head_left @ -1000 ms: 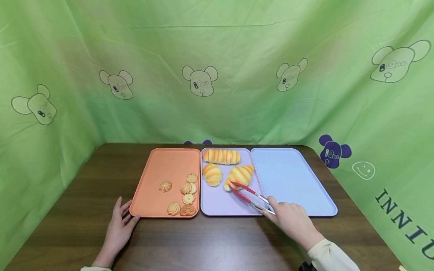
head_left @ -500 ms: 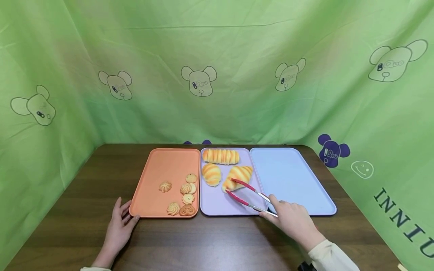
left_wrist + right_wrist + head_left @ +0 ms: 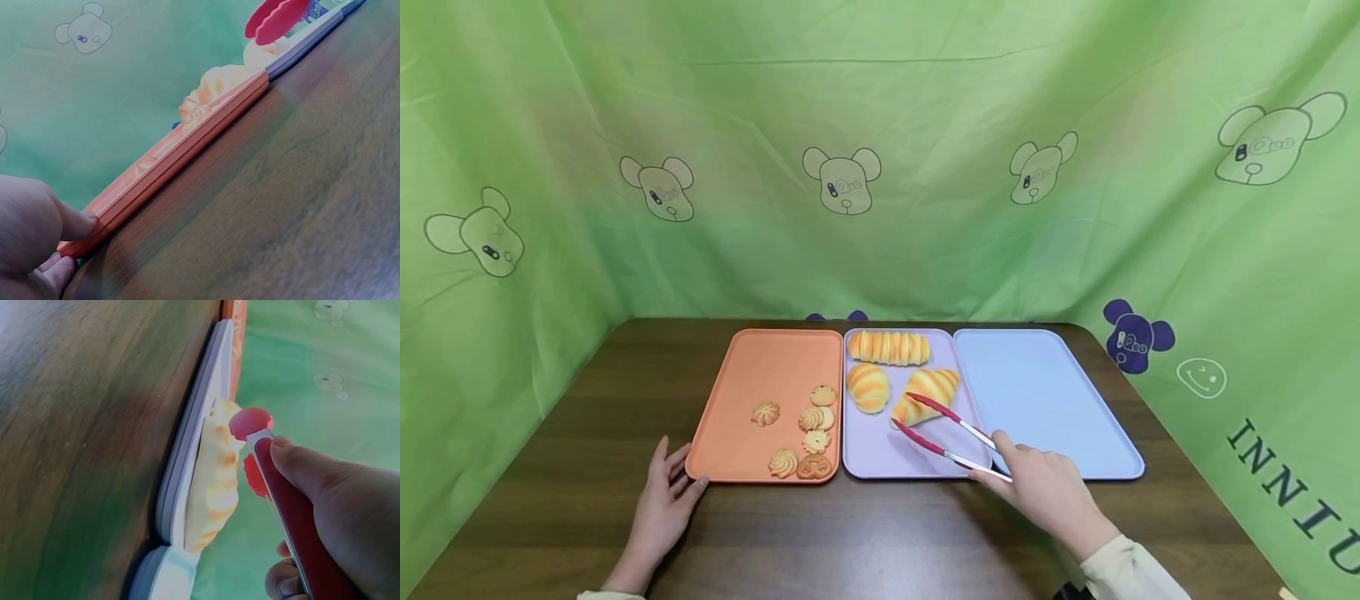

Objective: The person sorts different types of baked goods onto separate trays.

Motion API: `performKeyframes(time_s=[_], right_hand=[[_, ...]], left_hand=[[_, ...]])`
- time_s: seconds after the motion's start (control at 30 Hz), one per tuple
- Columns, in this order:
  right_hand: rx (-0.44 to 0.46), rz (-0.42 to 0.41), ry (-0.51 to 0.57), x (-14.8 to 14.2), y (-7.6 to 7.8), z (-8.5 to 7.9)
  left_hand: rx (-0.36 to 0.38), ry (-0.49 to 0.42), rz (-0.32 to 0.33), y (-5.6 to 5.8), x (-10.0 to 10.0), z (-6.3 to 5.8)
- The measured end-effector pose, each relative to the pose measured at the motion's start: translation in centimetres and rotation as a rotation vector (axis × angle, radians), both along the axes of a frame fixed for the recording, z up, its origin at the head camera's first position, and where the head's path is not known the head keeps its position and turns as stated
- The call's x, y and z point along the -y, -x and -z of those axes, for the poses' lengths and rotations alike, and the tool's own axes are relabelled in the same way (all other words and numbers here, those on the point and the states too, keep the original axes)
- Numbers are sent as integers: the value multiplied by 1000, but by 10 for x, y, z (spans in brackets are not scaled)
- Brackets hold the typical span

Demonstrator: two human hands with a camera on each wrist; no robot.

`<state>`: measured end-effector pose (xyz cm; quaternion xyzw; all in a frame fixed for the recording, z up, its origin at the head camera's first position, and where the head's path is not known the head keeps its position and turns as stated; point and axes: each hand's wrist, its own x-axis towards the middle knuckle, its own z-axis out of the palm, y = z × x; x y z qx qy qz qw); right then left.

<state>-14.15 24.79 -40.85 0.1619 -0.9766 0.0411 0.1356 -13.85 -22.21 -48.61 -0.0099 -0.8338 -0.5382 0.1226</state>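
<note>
My left hand (image 3: pixel 662 504) holds the front left corner of the orange tray (image 3: pixel 730 358); in the left wrist view its thumb lies on the tray wall (image 3: pixel 181 156). With my right hand (image 3: pixel 1048 492) I grip a pair of metal tongs (image 3: pixel 934 406) with red tips and a red handle (image 3: pixel 297 519). The tongs stand spread, one tip over the striped crescent-shaped bread (image 3: pixel 936 387), the other at its near left end. That bread lies on the purple tray (image 3: pixel 880 454), beside a rounded bread (image 3: pixel 868 387) and a long ridged loaf (image 3: pixel 889 347).
Several cookies lie on the orange tray, among them a pretzel-shaped cookie (image 3: pixel 814 467) and a flower-shaped one (image 3: pixel 766 413). A bare blue tray (image 3: pixel 1045 383) adjoins the purple one on the right. A green curtain (image 3: pixel 850 258) surrounds the dark wooden table (image 3: pixel 850 542).
The tongs have spread from nearly together at the crescent-shaped bread's near left end to wide apart. The bread sits marginally nearer and to the left. My left hand stays at the tray corner.
</note>
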Motion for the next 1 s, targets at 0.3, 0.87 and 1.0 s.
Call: performKeyframes(time_s=[0.3, 0.87, 1.0], right_hand=[[-26, -25, 18, 15, 6, 0], [-5, -132, 32, 60, 18, -1], [4, -149, 48, 69, 21, 1]], left_hand=[[18, 5, -1, 1, 1, 2], [8, -2, 3, 0, 0, -1], [15, 2, 5, 0, 0, -1]])
